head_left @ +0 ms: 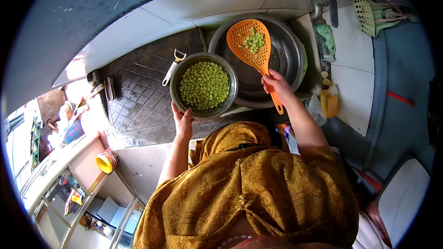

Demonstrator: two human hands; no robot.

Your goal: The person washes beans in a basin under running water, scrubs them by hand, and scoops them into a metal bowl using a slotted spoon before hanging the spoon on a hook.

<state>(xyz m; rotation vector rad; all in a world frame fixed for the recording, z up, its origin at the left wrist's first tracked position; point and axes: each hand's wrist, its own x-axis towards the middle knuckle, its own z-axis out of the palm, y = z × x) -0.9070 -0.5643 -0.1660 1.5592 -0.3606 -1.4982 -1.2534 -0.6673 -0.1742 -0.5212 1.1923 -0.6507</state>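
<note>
My right hand (276, 84) is closed round the handle of an orange slotted skimmer (235, 33). A small heap of green beans (254, 41) lies in its perforated bowl, above a wide dark metal basin (291, 48). To the left, my left hand (182, 121) grips the near rim of a round metal bowl (174, 93), its thumb against the outer wall. Shelled green beans (205, 85) fill much of this bowl. The bowl's right side overlaps the basin's left edge in view. What little liquid the basin may hold I cannot make out.
A white-handled peeler (171, 71) lies just left of the bowl on the dark scored slab (138, 97). A brush (109, 88) rests farther left. Behind the basin a tap (316, 7) comes from the wall. Green scrubbing mesh (326, 41) and a yellow packet (329, 101) are at the right.
</note>
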